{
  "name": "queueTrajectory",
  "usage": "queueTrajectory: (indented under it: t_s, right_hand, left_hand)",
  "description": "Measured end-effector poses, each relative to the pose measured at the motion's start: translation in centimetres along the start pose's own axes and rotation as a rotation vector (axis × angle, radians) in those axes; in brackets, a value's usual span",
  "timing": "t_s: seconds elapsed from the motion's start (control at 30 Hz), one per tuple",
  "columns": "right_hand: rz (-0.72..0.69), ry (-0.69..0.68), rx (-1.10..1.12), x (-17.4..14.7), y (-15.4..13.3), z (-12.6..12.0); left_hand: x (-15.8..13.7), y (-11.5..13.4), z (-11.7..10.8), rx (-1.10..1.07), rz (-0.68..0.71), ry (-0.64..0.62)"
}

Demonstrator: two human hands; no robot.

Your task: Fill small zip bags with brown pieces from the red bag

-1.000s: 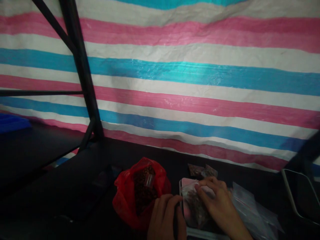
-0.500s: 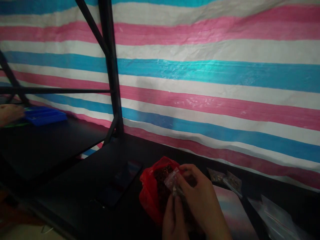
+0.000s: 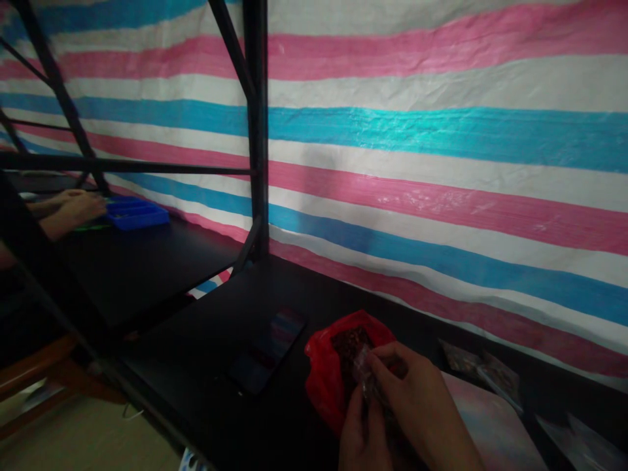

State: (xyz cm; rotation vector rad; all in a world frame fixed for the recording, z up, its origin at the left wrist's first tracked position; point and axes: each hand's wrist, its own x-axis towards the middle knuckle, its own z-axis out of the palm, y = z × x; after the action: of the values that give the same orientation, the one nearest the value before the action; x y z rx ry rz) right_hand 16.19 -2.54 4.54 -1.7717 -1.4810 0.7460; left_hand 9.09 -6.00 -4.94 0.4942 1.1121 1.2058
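A small clear plastic bag [image 3: 362, 367] is pinched between my two hands. My right hand [image 3: 415, 386] grips its upper side with thumb and fingers closed. From below, my left hand [image 3: 364, 428] holds the lower part between its fingertips. Just beneath and behind them, an open red plastic bag [image 3: 324, 373] contains a heap of small dark brown pieces [image 3: 350, 343], too dim to name. My hands partly cover the red bag's right side. What the small bag contains is hard to make out.
A dark phone-like slab [image 3: 267, 350] lies left of the red bag. Right of my hands are a shiny flat panel [image 3: 490, 418], filled small bags [image 3: 498, 376] and clear bags [image 3: 583, 438]. Beyond the black frame post [image 3: 258, 131], a co-worker's hands [image 3: 81, 208] are beside a blue tray [image 3: 137, 214].
The view has swung left, so everything appears farther right. More of the co-worker's hands and arms shows. Both my hands still hold the small bag, which is now more crumpled and covered by fingers.
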Motion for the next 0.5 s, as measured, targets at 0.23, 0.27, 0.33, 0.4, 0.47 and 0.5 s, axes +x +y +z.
queueTrajectory:
  t_s: [0.23, 0.27, 0.33, 0.4, 0.47, 0.5]
  right_hand:
    - [0.011, -0.009, 0.012, -0.4, 0.3, 0.0]
    - [0.012, -0.008, 0.013, -0.5, 0.4, 0.0]
    - [0.009, -0.011, 0.015, -0.6, 0.5, -0.1]
    - [0.007, -0.018, 0.02, -0.6, 0.5, -0.2]
    - [0.008, -0.02, 0.031, -0.7, 0.5, -0.3]
    - [0.01, -0.019, 0.041, -0.7, 0.6, -0.4]
  left_hand:
    - [-0.8, 0.5, -1.2, -0.005, 0.028, 0.004]
    - [-0.8, 0.5, -1.1, 0.013, 0.026, 0.005]
    - [-0.8, 0.2, -0.8, 0.036, 0.019, 0.01]
    - [-0.7, -0.1, -0.6, 0.063, 0.032, 0.024]
    - [-0.7, -0.4, -0.6, 0.099, 0.07, 0.035]
    - [-0.7, -0.5, -0.7, 0.118, 0.09, 0.039]
